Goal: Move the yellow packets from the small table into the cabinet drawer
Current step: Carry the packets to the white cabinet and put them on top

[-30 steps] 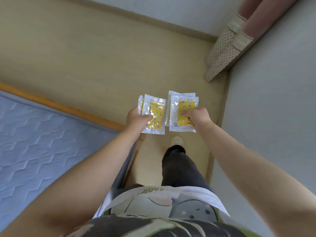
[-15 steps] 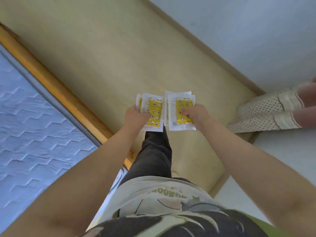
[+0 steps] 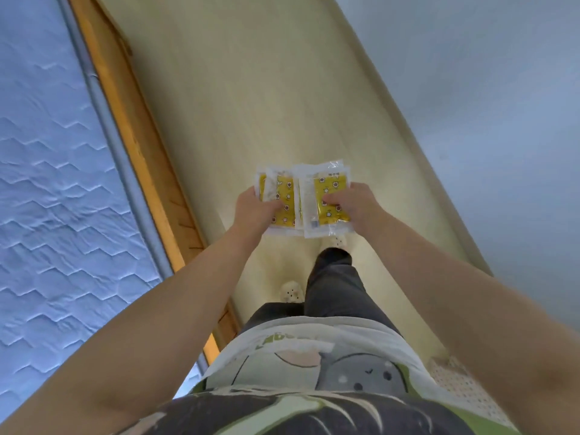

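Note:
Both hands are held out in front of me over the floor, each gripping a small stack of yellow packets in clear wrappers. My left hand (image 3: pixel 255 208) pinches the left stack of yellow packets (image 3: pixel 280 196) by its lower left corner. My right hand (image 3: pixel 354 207) holds the right stack of yellow packets (image 3: pixel 328 196) by its right side, thumb on top. The two stacks touch and overlap slightly at the middle. Neither the small table nor the cabinet drawer is in view.
A blue quilted mattress (image 3: pixel 53 199) on an orange wooden frame (image 3: pixel 138 146) runs along my left. A grey wall (image 3: pixel 486 105) runs along my right. Between them lies a narrow strip of pale wooden floor (image 3: pixel 251 89). A dotted curtain hem (image 3: pixel 455 381) lies at lower right.
My view has swung round: the bed edge now runs steeply up the left and the curtain has slid from upper right to lower right. Both hands keep the same hold on the packets.

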`<state>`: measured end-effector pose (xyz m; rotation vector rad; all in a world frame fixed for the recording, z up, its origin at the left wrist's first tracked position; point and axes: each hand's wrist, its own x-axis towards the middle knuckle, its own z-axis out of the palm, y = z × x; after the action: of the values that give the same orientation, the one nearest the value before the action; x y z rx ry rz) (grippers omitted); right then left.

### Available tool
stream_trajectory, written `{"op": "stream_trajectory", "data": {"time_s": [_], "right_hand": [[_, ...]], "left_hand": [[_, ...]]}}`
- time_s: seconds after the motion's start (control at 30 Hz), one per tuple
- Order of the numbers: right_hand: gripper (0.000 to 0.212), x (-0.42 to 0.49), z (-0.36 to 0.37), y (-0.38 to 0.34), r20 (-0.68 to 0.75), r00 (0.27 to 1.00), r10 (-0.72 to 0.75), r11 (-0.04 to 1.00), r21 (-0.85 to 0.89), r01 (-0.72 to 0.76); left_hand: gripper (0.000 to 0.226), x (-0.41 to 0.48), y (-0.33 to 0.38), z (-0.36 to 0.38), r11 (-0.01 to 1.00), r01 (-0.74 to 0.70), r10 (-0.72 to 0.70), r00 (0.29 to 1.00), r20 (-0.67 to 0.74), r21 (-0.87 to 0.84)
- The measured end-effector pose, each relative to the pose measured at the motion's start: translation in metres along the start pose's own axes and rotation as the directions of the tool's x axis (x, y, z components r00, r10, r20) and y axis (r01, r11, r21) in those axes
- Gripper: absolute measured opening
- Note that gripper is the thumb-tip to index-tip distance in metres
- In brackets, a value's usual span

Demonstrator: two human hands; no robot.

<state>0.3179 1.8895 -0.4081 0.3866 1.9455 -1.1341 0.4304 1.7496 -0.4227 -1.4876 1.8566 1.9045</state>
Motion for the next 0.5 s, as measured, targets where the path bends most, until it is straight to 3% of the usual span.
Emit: {"op": "stream_trajectory", "data": {"time_s": [0.33,0.43,0.5], "right_hand": [[0.013,0.176,0.098,-0.249,0.201,0.976,-0.082,0.963,-0.237,0.130],[0.012,0.212,0.136,-0.331,0.308,0.946,-0.104,0.912,-0.349,0.214],[0.012,0.228,0.164,-0.376,0.371,0.921,-0.124,0.863,-0.418,0.284]], "left_hand": [[0.018,0.207,0.164,-0.072,0.985,0.072,-0.106,0.969,-0.225,-0.156],[0.014,0.259,0.210,-0.104,0.968,0.111,-0.175,0.943,-0.285,-0.227],[0.024,0.285,0.234,-0.127,0.958,0.132,-0.215,0.919,-0.330,-0.255]]}}
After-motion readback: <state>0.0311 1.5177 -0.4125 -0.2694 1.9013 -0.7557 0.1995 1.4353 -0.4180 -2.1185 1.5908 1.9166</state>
